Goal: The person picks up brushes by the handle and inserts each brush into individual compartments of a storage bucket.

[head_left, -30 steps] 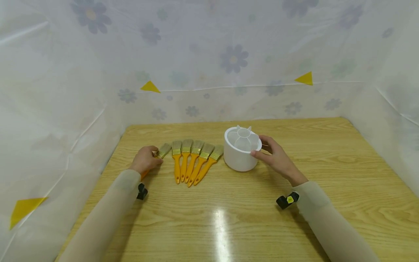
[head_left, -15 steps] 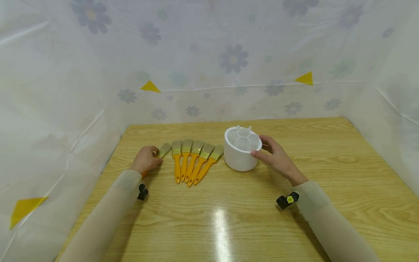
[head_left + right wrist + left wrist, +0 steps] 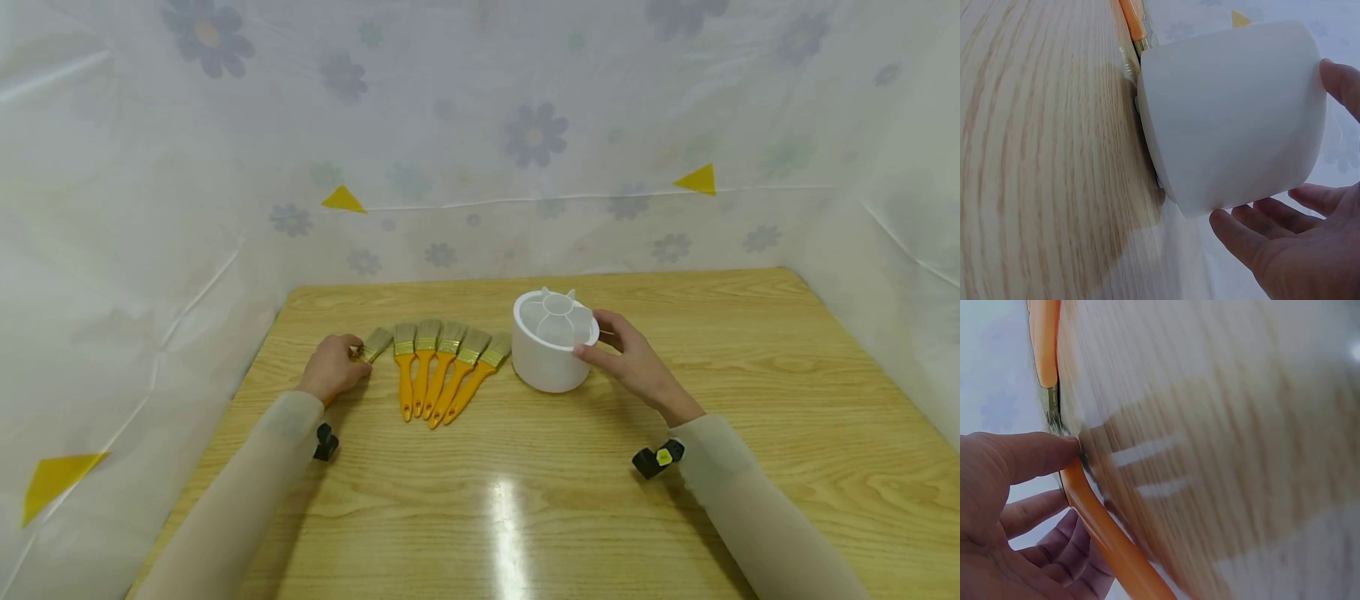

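Observation:
My left hand [image 3: 330, 368] pinches a flat paintbrush [image 3: 377, 343] between thumb and fingers; its orange handle [image 3: 1113, 534] slants along the tabletop in the left wrist view. Just right of it, several similar paintbrushes [image 3: 447, 367] with pale bristles and gold ferrules lie fanned out, bristles away from me. A round white holder [image 3: 551, 368] with a clear, divided insert stands beside the fan. My right hand [image 3: 633, 362] grips the holder's right side, thumb at the rim and fingers round the back. The right wrist view shows fingertips [image 3: 1222, 219] against its smooth wall.
The wood-grain table [image 3: 480, 492] carries a bright glare streak near the front. White plastic sheeting with a floral pattern [image 3: 480, 125] rises behind and on both sides, with yellow triangles [image 3: 697, 180] stuck to it.

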`<move>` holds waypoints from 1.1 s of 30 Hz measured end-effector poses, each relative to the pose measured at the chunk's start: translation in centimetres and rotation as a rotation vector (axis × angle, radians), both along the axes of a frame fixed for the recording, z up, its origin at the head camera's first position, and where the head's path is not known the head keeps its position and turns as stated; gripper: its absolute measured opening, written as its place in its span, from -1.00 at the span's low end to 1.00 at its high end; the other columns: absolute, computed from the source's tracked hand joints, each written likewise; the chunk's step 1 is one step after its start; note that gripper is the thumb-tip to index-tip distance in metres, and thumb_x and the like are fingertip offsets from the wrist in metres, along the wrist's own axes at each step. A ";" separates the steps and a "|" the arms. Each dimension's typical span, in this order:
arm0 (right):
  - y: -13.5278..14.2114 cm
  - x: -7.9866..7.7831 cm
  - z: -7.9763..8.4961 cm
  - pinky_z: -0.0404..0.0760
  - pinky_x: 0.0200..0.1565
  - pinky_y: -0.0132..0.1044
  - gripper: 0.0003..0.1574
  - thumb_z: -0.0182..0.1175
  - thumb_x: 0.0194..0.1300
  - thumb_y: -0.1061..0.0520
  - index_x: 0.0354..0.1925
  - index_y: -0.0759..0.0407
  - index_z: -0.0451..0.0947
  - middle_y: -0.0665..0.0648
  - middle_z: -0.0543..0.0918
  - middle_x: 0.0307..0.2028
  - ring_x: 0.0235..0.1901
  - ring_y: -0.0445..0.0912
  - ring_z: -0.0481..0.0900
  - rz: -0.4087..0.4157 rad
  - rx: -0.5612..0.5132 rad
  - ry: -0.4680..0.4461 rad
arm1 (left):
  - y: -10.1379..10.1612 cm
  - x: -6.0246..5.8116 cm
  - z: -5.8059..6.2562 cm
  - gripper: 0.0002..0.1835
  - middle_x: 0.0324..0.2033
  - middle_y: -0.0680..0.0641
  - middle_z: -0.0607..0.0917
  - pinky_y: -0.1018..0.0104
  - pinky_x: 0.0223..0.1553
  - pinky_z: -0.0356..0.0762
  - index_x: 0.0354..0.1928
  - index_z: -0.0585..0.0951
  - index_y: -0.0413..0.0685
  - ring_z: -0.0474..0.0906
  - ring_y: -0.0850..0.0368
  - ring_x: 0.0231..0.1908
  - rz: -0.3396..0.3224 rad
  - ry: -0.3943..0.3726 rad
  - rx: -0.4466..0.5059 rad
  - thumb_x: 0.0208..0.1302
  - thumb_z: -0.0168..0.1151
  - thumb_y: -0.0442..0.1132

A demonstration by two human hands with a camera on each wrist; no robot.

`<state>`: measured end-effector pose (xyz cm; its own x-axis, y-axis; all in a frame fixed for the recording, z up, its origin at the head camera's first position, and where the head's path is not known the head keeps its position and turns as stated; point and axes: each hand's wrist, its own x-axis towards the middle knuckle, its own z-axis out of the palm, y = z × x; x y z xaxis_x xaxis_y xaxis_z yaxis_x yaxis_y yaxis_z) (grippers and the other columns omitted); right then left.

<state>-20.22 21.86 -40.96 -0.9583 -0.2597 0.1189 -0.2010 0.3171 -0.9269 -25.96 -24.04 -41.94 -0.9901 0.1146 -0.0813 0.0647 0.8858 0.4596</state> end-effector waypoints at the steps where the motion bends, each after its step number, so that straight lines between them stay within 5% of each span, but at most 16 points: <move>1: 0.0 0.0 0.0 0.34 0.16 0.21 -0.17 0.21 0.31 -0.02 0.43 0.04 0.10 0.18 0.25 0.33 0.33 0.18 0.19 0.000 0.000 0.000 | 0.0 0.0 0.0 -0.45 0.06 -0.40 0.52 -0.12 -0.01 0.47 0.23 0.42 -0.38 0.48 -0.28 0.02 -0.001 0.004 -0.002 0.23 0.26 -0.26; 33: 0.1 -0.3 -0.5 0.36 0.15 0.18 -0.17 0.22 0.31 -0.02 0.42 0.08 0.10 0.18 0.25 0.32 0.33 0.18 0.20 -0.001 -0.002 0.005 | 0.6 0.5 0.8 -0.41 0.01 -0.38 0.48 -0.05 -0.09 0.46 0.24 0.39 -0.36 0.45 -0.20 -0.07 0.033 0.043 0.110 0.18 0.22 -0.25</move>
<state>-20.51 21.92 -41.42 -0.9580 -0.2587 0.1238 -0.2049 0.3153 -0.9266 -25.45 -23.44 -41.13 -0.9958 0.0874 -0.0279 0.0576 0.8322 0.5514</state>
